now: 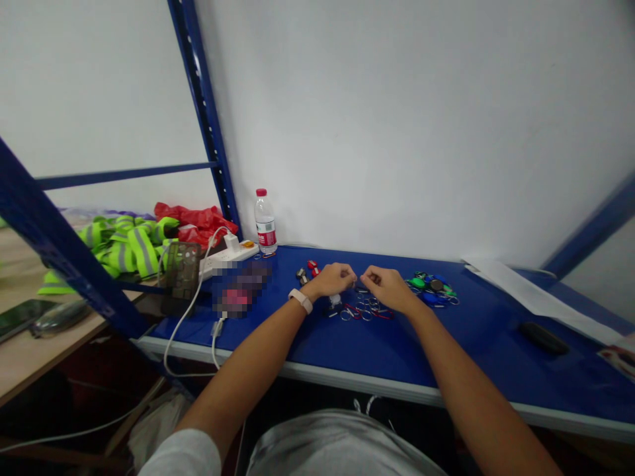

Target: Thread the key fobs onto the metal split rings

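Observation:
Both hands rest on the blue table (pixel 377 350), close together over a small heap of metal key rings and red loops (pixel 366 309). My left hand (pixel 333 279), with a pale band on its wrist, is closed in a pinch on something too small to name. My right hand (pixel 389 287) is also closed, fingertips facing the left hand, and what it pinches is hidden. A pile of green, blue and black key fobs (pixel 432 289) lies just right of my right hand. A few small red and dark pieces (pixel 307 270) lie left of my left hand.
A water bottle (pixel 266 223) stands by the wall beside a white power strip (pixel 229 255) with cables hanging over the edge. High-visibility vests (pixel 126 246) and a red bag (pixel 196 223) lie on the left. White paper (pixel 536 295) and a black object (pixel 544 338) lie right.

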Demonstrator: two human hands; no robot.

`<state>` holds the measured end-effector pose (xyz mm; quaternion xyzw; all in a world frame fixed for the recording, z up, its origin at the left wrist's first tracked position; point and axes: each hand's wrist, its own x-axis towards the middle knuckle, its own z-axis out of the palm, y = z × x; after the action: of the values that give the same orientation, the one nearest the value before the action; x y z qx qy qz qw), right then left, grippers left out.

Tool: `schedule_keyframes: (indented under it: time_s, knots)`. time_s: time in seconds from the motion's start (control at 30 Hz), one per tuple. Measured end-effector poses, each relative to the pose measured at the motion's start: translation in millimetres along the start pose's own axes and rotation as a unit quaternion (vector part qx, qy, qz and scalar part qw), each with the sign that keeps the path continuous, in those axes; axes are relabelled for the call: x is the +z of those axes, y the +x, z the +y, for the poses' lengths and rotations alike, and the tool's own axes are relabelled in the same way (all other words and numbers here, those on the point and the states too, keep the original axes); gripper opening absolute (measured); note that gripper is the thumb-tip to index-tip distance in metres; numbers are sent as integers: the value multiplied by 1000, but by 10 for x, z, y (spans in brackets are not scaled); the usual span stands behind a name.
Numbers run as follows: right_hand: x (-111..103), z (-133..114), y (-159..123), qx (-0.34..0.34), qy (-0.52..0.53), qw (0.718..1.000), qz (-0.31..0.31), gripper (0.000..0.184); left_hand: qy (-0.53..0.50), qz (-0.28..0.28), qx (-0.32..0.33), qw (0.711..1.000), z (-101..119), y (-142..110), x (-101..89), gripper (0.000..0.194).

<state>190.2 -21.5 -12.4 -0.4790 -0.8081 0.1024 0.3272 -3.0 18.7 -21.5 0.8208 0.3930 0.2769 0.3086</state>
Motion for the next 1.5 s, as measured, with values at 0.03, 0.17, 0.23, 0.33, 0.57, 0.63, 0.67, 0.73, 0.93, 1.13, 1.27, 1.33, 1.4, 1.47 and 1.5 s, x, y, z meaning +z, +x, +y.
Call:
schedule_keyframes:
  time_s: [0.03,0.17,0.23,0.33,0.57,0.63,0.67,0.73,0.93,1.13,1.27,1.33,1.4,1.47,1.5]
  knots:
    - [-1,-7,-2,1,0,1000,-2,26,20,12,-3,1000,5,-3,-7,24]
    - [2,-20,-7,4,1,1000,-5,26,74,34,-21,996,16,-10,-18,23]
    - [9,-11,-5,4,2,1000,-6,26,95,36,-24,995,14,-9,-14,23]
    - [24,12,2,2,5,1000,-7,26,129,33,-13,991,2,-1,-2,23]
    - [24,16,6,-5,6,1000,-10,24,160,37,6,986,-20,18,5,23]
    - [19,4,3,-7,7,1000,-10,23,163,42,7,986,-12,15,1,23]
    - [18,0,1,-7,6,1000,-10,23,164,44,6,985,-7,12,-1,23]
    - [19,-4,-3,-3,5,1000,-10,23,166,46,4,985,0,7,-3,23]
    - [23,-1,-7,-1,3,1000,-9,23,161,51,5,986,-8,1,2,23]
    - [9,-21,-5,2,-4,1000,-12,24,159,62,10,985,-23,5,5,24]
    - [1,-37,-5,8,-1,1000,-17,25,156,71,12,985,-25,5,6,24]
    - [1,-39,-3,10,-1,1000,-17,25,156,74,13,985,-26,5,6,24]
    - [4,-34,-1,9,-4,1000,-13,25,157,74,10,985,-29,6,4,24]
    - [9,-21,0,3,-9,1000,-9,23,159,74,7,985,-35,6,1,24]
    - [11,-14,0,-2,-9,1000,-9,22,159,75,9,984,-39,6,-1,24]
